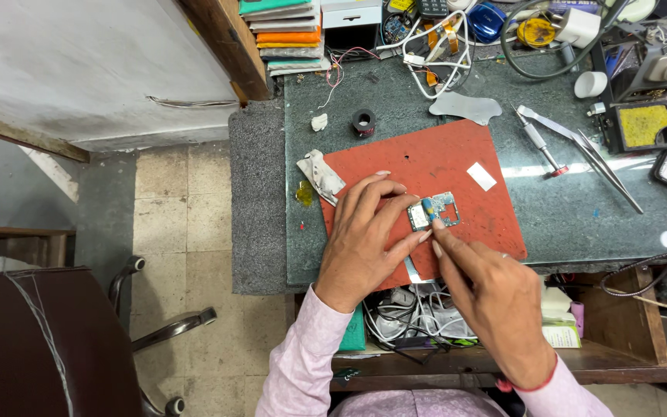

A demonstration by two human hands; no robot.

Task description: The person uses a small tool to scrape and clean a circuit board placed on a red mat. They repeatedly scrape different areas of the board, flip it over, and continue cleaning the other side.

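Observation:
A small circuit board (443,208) lies on a red work mat (441,166) on the dark stone bench. My left hand (364,243) rests on the mat, its fingertips pressing the board's left edge. My right hand (488,293) pinches a small blue-tipped tool (428,207) and touches it to the board's left part. A white rectangular sticker (482,177) lies on the mat to the right of the board.
Tweezers (588,150) and a small screwdriver (538,143) lie right of the mat. A yellow sponge holder (644,126), cables (434,54), a black tape roll (363,122) and stacked boxes (283,35) sit at the back. A chair (48,340) stands at lower left.

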